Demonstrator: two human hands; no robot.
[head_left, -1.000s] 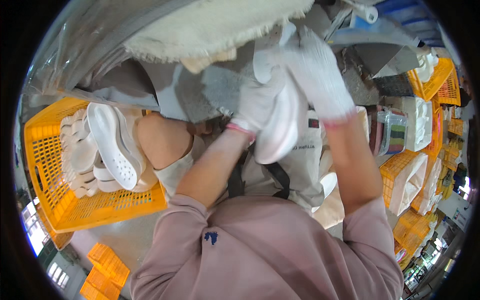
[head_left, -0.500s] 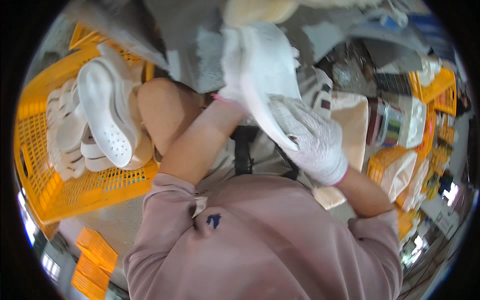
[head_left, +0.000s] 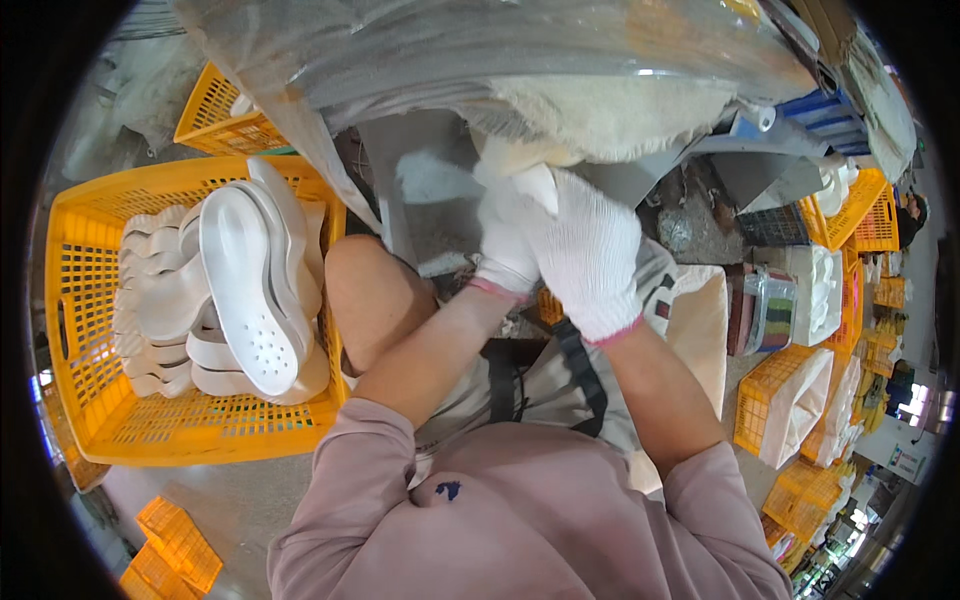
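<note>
Both my hands wear white knit gloves with pink cuffs and are close together in front of me. Between them a white foam shoe sole (head_left: 541,187) is gripped, and only its tip shows above the gloves. My right hand (head_left: 592,255) is wrapped round it, its back toward me and hiding most of it. My left hand (head_left: 507,240), slightly blurred, closes on the same sole from the left. The sole's tip is right at a cream, fuzzy rounded pad (head_left: 508,155); I cannot tell whether they touch.
A yellow basket (head_left: 200,450) on the left holds several stacked white soles (head_left: 250,300). Overhead hangs a plastic-covered machine hood (head_left: 430,60) with frayed cream cloth (head_left: 630,115). Yellow crates (head_left: 765,400) and a clear tub of coloured pieces (head_left: 770,315) stand on the right.
The sole, earlier long and plainly visible, has turned and is now mostly hidden by my gloves. My right hand has moved up and left beside my left. The view has shifted, showing more of the hood.
</note>
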